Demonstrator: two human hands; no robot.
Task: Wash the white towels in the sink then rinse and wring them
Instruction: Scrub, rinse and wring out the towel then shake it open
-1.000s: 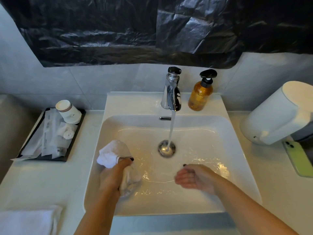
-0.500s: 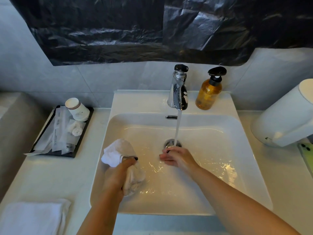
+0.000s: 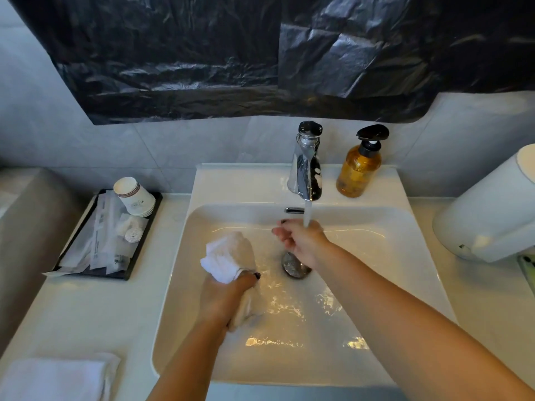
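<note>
Right hand (image 3: 304,241) has risen from drain (image 3: 296,267) into tap stream, fingers loosely curled, empty. Left hand (image 3: 225,296) clamps wet towel (image 3: 228,256). Risk: stream deflecting off hand, splashing bench (image 3: 86,311).

1 head-worn camera looks steeply down, close over the sink (image 3: 419,290).

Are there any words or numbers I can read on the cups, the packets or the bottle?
None can be read.
Paper cups: a faint printed mark and stripes by the rim, too small to read.
Packets on the black tray: small dark print, too blurred to read.
Amber pump bottle: no label shows.
Tap: only reflections, no writing.
</note>
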